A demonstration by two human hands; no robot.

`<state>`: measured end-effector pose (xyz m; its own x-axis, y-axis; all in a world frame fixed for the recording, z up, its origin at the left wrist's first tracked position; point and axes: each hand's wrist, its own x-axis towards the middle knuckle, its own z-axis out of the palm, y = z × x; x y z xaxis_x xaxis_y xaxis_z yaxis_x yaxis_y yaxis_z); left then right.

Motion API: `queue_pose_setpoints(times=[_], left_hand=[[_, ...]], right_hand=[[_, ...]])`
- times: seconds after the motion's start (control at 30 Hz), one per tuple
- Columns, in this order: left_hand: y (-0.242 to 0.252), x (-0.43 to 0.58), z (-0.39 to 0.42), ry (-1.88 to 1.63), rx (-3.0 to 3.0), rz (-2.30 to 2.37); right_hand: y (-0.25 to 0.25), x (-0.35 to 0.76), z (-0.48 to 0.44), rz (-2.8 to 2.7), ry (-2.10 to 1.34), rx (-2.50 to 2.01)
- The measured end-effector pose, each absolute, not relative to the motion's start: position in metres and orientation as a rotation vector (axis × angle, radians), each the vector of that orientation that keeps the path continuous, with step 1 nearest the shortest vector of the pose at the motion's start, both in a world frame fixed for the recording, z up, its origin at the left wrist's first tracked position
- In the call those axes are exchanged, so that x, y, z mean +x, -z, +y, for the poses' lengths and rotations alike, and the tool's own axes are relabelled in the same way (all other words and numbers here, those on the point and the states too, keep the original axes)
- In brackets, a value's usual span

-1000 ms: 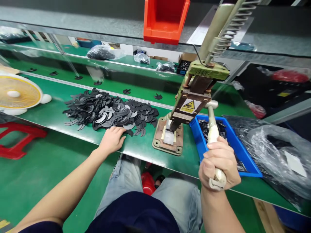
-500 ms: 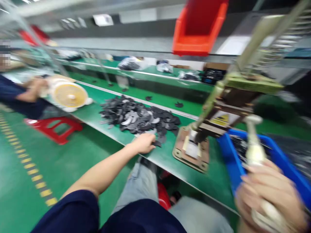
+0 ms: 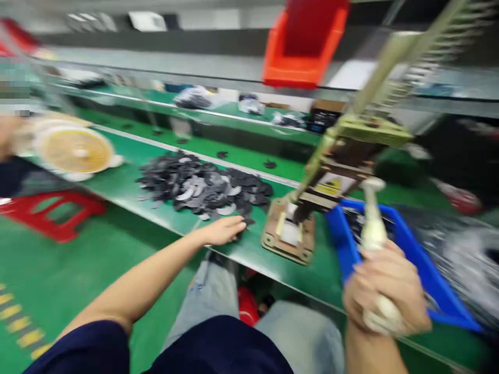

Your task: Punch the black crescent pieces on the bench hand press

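My left hand (image 3: 223, 230) is at the near edge of a pile of dark curved pieces (image 3: 202, 184), palm down, with one dark curved piece (image 3: 248, 222) at its fingertips. The hand's shape is a little blurred. Away to the right, my right hand (image 3: 388, 291) wraps round the cream-coloured lever handle (image 3: 373, 223) of a hand press. Between my hands stands the press (image 3: 331, 182), with a yellow warning label on its body and a brown base plate (image 3: 268, 236) on the green bench. A pale block sits on the plate under the press head.
A blue bin (image 3: 346, 254) with dark parts stands right of the press. An orange bin (image 3: 294, 78) hangs above. At left, a white fan-like part with a yellow grille (image 3: 76, 150) lies near a co-worker's arm. A red stool (image 3: 58, 215) stands below.
The view has swung to the right, so the scene sits further left. My right hand, still on the lever handle, is nearer the press. My left hand stays by the pile with its dark piece.
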<state>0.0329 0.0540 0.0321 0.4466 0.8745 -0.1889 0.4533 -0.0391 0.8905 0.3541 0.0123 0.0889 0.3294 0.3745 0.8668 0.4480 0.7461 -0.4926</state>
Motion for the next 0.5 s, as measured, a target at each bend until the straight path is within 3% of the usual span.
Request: queue_pose_setpoints(times=[0.13, 0.5], left_hand=[[-0.024, 0.06, 0.074, -0.626, 1.475, 1.05], [-0.024, 0.165, 0.121, -0.607, 1.234, 1.067]], right_hand=[[-0.092, 0.382, -0.026, -1.459, 0.243, -0.726], [-0.091, 0.381, -0.026, -1.517, 0.198, -0.706]])
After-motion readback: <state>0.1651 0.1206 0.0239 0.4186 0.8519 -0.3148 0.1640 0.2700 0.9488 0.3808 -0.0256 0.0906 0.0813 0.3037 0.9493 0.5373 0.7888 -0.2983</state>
